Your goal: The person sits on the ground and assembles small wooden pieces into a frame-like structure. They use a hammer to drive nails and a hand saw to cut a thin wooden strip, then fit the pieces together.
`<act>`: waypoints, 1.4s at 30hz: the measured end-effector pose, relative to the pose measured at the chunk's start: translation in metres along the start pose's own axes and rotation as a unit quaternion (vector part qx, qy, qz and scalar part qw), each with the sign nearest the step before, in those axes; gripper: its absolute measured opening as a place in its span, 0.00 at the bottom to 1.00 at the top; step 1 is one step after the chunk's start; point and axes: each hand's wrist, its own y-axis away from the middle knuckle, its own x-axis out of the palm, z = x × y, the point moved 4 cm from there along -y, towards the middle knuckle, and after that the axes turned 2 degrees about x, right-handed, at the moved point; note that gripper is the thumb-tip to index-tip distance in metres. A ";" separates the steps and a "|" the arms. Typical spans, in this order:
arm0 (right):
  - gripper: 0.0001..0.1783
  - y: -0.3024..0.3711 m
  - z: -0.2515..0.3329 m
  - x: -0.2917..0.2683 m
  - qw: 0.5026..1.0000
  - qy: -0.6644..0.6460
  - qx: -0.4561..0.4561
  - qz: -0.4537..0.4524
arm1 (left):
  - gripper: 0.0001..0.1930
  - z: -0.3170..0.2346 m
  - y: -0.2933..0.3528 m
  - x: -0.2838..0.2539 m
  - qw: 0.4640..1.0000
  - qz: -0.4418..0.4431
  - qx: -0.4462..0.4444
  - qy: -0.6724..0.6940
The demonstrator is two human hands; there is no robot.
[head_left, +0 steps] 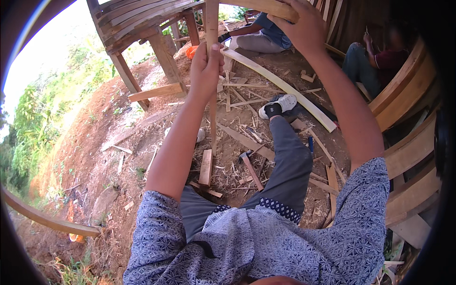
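My left hand [207, 66] is closed round an upright wooden strip [212, 28], thumb at the front. The strip runs from the top edge of the view down toward the littered ground. My right hand [301, 26], raised higher, grips the end of a thicker wooden piece [259, 5]. That piece reaches left to the upright strip at the top of the view; how the two meet is cut off. Between my legs a claw hammer [251, 171] rests on the ground, with a short wooden block [205, 167] to its left.
Wood shavings and offcuts cover the dirt floor, and a long pale board [285, 88] crosses it. A wooden bench [142, 28] stands at the far left above a slope. Curved planks [408, 123] line the right. Two people sit beyond, one [266, 35] ahead, another [375, 61] at right.
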 end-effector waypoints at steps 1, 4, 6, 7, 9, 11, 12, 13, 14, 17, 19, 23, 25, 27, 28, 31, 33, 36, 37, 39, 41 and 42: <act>0.29 -0.005 -0.001 -0.006 0.999 0.031 0.012 0.037 | 0.19 -0.001 0.003 0.002 0.999 0.001 0.030 -0.013; 0.30 -0.007 -0.036 -0.023 0.990 0.088 -0.053 0.098 | 0.27 -0.001 0.029 0.002 0.985 -0.005 0.111 -0.132; 0.29 0.002 -0.053 -0.041 0.978 0.100 -0.021 0.179 | 0.31 0.012 0.064 0.001 0.981 -0.003 0.100 -0.169; 0.28 0.009 -0.052 -0.060 0.964 0.095 0.047 0.242 | 0.31 0.020 0.087 -0.004 0.985 0.001 0.064 -0.160; 0.26 0.039 -0.098 -0.066 0.954 0.141 0.039 0.264 | 0.29 0.040 0.138 -0.022 0.987 0.007 -0.001 -0.162; 0.24 0.074 -0.169 -0.087 0.946 0.086 0.119 0.290 | 0.25 0.080 0.198 -0.034 0.987 0.036 -0.097 -0.123; 0.22 0.084 -0.182 -0.108 0.899 -0.017 0.276 0.339 | 0.24 0.100 0.228 -0.034 0.983 0.060 -0.159 -0.074; 0.20 0.104 -0.198 -0.126 0.886 -0.041 0.335 0.319 | 0.22 0.111 0.259 -0.039 0.971 0.079 -0.221 -0.040; 0.19 0.129 -0.212 -0.144 0.867 -0.066 0.393 0.299 | 0.21 0.118 0.290 -0.047 0.966 0.068 -0.240 -0.064; 0.22 0.213 -0.235 -0.197 0.839 -0.028 0.494 0.225 | 0.21 0.128 0.355 -0.058 0.944 0.000 -0.322 -0.069; 0.20 0.265 -0.250 -0.227 0.799 -0.074 0.571 0.175 | 0.23 0.140 0.371 -0.080 0.949 -0.030 -0.235 -0.207; 0.17 0.372 -0.203 -0.236 0.681 -0.193 0.705 0.041 | 0.37 0.141 0.347 -0.125 0.942 -0.125 -0.252 -0.185; 0.19 0.413 -0.175 -0.236 0.634 -0.223 0.740 0.030 | 0.43 0.133 0.304 -0.123 0.908 -0.232 -0.346 0.036; 0.19 0.441 -0.132 -0.229 0.617 -0.212 0.757 0.037 | 0.47 0.111 0.271 -0.111 0.885 -0.272 -0.297 0.234; 0.18 0.459 -0.116 -0.222 0.598 -0.210 0.772 0.046 | 0.50 0.103 0.258 -0.116 0.876 -0.281 -0.276 0.277; 0.17 0.481 -0.067 -0.197 0.590 -0.212 0.771 0.113 | 0.53 0.100 0.238 -0.130 0.837 -0.356 -0.227 0.347; 0.16 0.494 -0.047 -0.192 0.569 -0.206 0.780 0.157 | 0.46 0.112 0.235 -0.144 0.804 -0.425 -0.202 0.363; 0.16 0.497 -0.022 -0.186 0.546 -0.200 0.789 0.198 | 0.24 0.130 0.250 -0.196 0.766 -0.512 -0.158 0.356; 0.16 0.495 -0.016 -0.184 0.538 -0.198 0.792 0.211 | 0.16 0.133 0.259 -0.213 0.766 -0.522 -0.141 0.349; 0.16 0.494 -0.008 -0.185 0.533 -0.195 0.794 0.218 | 0.12 0.127 0.270 -0.224 0.770 -0.520 -0.155 0.335; 0.15 0.493 -0.004 -0.185 0.529 -0.193 0.792 0.235 | 0.09 0.116 0.272 -0.220 0.752 -0.555 -0.169 0.313; 0.15 0.492 -0.002 -0.184 0.529 -0.191 0.789 0.247 | 0.09 0.114 0.276 -0.223 0.745 -0.563 -0.172 0.314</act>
